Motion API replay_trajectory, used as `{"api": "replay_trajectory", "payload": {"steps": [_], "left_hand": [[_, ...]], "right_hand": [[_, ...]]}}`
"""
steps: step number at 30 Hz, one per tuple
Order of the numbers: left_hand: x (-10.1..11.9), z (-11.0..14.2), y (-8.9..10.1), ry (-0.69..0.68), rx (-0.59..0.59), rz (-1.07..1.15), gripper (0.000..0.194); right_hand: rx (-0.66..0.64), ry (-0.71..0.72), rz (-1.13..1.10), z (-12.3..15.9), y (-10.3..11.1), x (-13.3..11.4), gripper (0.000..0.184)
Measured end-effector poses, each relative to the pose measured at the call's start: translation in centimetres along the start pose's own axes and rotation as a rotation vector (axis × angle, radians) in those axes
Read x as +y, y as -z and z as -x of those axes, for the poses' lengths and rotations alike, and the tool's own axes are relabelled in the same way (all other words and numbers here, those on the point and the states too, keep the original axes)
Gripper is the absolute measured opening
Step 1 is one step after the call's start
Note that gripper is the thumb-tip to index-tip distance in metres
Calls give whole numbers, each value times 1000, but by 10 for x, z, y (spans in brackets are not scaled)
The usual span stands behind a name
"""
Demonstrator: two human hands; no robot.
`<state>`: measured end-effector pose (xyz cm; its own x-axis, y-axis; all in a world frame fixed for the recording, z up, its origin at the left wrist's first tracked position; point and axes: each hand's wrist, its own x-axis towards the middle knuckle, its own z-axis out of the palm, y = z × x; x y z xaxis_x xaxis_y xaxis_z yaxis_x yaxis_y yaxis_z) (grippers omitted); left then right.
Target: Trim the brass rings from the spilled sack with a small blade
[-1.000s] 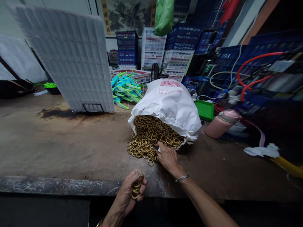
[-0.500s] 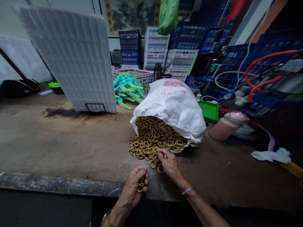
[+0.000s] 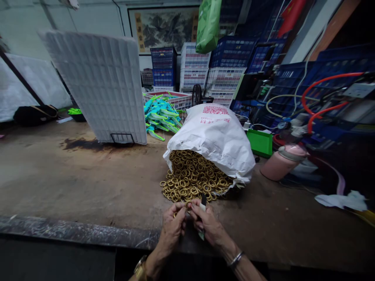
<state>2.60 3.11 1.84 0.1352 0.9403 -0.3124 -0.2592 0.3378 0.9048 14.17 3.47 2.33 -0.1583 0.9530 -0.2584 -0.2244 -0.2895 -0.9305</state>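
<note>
The left hand (image 3: pixel 172 224) is curled closed, with a brass-coloured round ring (image 3: pixel 175 214) showing among its fingers; how many more it holds cannot be told. Its fingertips meet those of the right hand (image 3: pixel 211 226), which grips a slim black-tipped tool with a pale body (image 3: pixel 202 207), seemingly tucked against the palm to leave thumb and forefinger free for pinching.

Just beyond both hands lies a loose heap of brass-coloured rings (image 3: pixel 186 191), spilling from a white woven sack with red print (image 3: pixel 213 132). The sack rests on its side, mouth towards the hands, probably to keep the rings within easy reach; many more fill its opening.

Farther to the right of the hands sits a shallow green plastic tray (image 3: pixel 259 143). Far off to their left, a small black bowl (image 3: pixel 77 117) holds lime-green pieces. Beyond the sack stand stacked blue plastic crates (image 3: pixel 163 58) and white ones (image 3: pixel 195 58), contents unclear.
</note>
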Motion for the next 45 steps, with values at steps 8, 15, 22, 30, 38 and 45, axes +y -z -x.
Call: {"api": "replay_trajectory", "payload": {"steps": [8,15,22,30,38,45], "left_hand": [[2,-3,5,-192,40,-159,22],[-7,-5,9,-395,-18,-282,15],[-3,-7,17,-104,2,-81,28],[-11,-18,26,14,-18,-49,44],[-22,-36,35,65,-101,43,49],[-3,-34,45,-82,-46,-36,32]], "right_hand": [[163,216,426,-7,6,3,25],[201,294,828,-7,3,0,25],[220,273,812,-20,1,8,28],[233,296,773,-28,-3,17,34],[283,209,674,-32,-15,18,36],[304,154,711,-38,-33,11,23]]}}
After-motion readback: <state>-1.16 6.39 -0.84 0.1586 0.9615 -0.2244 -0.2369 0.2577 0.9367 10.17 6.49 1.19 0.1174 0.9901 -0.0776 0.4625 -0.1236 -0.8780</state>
